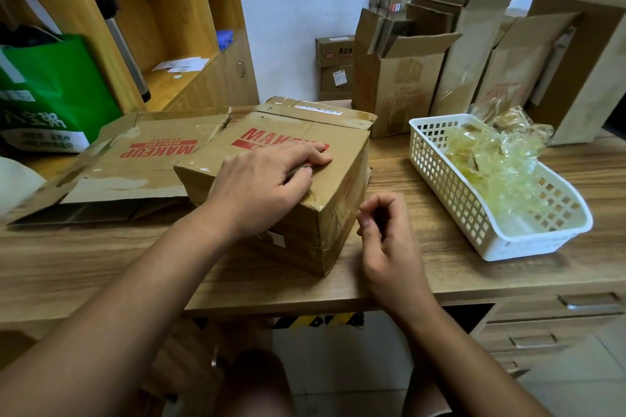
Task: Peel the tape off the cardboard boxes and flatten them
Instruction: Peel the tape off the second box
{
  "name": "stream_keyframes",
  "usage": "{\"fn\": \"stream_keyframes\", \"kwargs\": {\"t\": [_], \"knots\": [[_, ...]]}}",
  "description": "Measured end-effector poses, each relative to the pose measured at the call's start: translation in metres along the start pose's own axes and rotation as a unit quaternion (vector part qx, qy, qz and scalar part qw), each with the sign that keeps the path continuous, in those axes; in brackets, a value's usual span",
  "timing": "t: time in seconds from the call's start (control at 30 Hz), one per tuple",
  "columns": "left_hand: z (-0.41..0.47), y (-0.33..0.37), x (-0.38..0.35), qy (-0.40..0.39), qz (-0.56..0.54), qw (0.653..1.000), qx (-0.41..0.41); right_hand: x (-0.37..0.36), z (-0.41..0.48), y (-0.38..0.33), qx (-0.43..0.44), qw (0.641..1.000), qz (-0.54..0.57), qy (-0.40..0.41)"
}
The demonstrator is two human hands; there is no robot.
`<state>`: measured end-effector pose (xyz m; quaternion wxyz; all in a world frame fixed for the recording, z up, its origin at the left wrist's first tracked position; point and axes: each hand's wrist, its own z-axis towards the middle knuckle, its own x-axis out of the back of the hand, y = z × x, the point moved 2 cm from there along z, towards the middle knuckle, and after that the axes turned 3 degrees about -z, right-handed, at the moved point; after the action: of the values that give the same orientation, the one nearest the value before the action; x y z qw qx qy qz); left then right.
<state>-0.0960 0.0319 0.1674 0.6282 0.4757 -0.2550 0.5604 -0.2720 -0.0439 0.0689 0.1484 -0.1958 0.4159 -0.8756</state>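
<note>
Tape point(335, 213) lay glossy over the near right corner of the sealed box point(271, 152), which sat on the desk point(101, 264) between the flattened box point(135, 159) and the white basket point(487, 240) of peeled strips. Your left hand point(267, 179) pressed the top, fingers laid nearly flat. Your right hand point(382, 234) hung just beside that corner, fingers curled; whether it pinched a clear strip could not be told. The step called, by my judgement, for a firm hold-down and a low, slow pull along the seam, so the tape came away whole.
</note>
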Motion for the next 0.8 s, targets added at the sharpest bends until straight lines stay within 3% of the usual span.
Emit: {"fn": "stream_keyframes", "kwargs": {"t": [0.33,0.63,0.8], "knots": [[0.000,-0.001,-0.001,0.000,-0.001,1.000,-0.001,0.002,0.001,-0.005,-0.060,0.996,0.036,-0.047],[-0.001,-0.001,-0.002,0.009,-0.010,1.000,-0.002,0.005,0.005,-0.012,0.020,0.996,-0.087,0.024],[0.000,0.000,-0.002,0.011,-0.009,1.000,-0.001,0.004,-0.019,-0.011,-0.001,0.996,-0.087,0.025]]}}
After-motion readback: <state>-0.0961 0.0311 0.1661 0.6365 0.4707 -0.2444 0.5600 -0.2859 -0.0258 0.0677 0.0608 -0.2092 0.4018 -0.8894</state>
